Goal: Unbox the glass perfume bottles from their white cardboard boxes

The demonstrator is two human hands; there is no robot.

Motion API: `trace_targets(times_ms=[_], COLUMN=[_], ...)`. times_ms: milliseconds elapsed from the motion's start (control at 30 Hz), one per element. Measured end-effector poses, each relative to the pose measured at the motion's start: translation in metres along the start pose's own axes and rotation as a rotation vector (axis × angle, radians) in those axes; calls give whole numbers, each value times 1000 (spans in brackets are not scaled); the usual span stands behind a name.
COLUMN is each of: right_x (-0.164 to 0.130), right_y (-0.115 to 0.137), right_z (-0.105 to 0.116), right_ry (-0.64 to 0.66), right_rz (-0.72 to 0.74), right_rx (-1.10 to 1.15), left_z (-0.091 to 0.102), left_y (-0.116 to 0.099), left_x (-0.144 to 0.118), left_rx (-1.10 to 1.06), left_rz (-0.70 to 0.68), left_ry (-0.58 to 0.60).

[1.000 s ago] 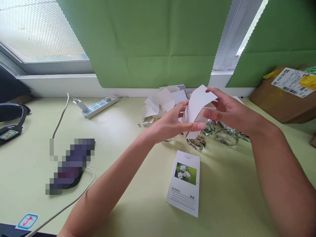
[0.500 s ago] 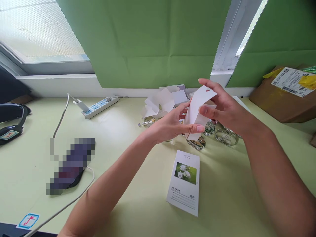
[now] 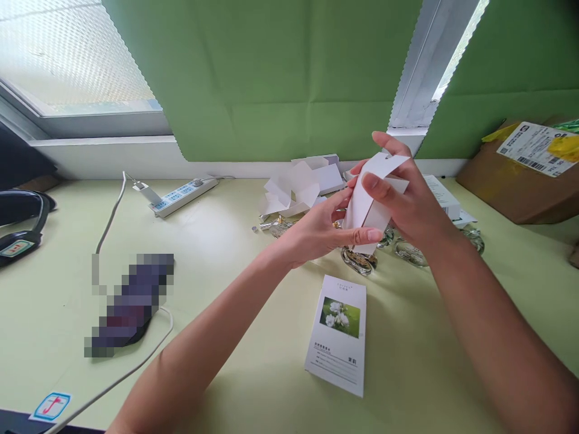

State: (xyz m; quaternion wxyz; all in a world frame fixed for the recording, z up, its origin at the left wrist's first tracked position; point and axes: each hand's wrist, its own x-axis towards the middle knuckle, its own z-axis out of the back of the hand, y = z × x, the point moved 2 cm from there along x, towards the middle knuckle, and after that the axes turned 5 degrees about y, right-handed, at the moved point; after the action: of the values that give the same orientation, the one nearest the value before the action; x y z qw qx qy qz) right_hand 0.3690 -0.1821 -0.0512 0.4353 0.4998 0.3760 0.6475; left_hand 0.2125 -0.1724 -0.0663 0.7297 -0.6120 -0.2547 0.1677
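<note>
Both hands hold one folded white card (image 3: 368, 202) in the air above the table (image 3: 235, 253). The left hand (image 3: 323, 232) takes the lower part of the card: its thumb lies along the bottom edge and the other fingers are behind the card, so the grip is closed on it. The right hand (image 3: 402, 193) takes the upper part: the thumb presses on the front face and the fingers curl over the top edge from behind, also closed on the card. The card stands almost upright, a little tilted, with a fold running down its length.

Just below the grip, on the table, stand some small glass bottles (image 3: 359, 260), partly hidden by the hands; I cannot tell how many. Nearer to the person than the grip, flat on the table, lies a white box with a flower picture (image 3: 338, 334), well apart from the hands. Behind the grip, toward the window, there is a pile of opened white paper boxes (image 3: 298, 184). To the right of the grip lies one more white box (image 3: 441, 196), and farther right a brown parcel (image 3: 520, 178) with a shipping label.

Far to the left of the grip are a power strip (image 3: 181, 194), a white cable (image 3: 108, 220) and a dark object that is blurred (image 3: 129, 304).
</note>
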Motion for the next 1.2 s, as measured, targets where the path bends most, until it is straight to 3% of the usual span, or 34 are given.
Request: trace_targets(times_ms=[367, 700, 1200], right_x=[4, 3, 2], right_y=[1, -2, -3], right_z=[20, 23, 27], right_ry=[-37, -14, 14], right_rz=[-74, -87, -119], right_rx=[261, 326, 330], left_z=[3, 2, 2], left_y=[1, -1, -1], left_x=[0, 0, 1], left_rx=[-118, -42, 3], left_rz=[15, -54, -12], left_ry=[66, 82, 65])
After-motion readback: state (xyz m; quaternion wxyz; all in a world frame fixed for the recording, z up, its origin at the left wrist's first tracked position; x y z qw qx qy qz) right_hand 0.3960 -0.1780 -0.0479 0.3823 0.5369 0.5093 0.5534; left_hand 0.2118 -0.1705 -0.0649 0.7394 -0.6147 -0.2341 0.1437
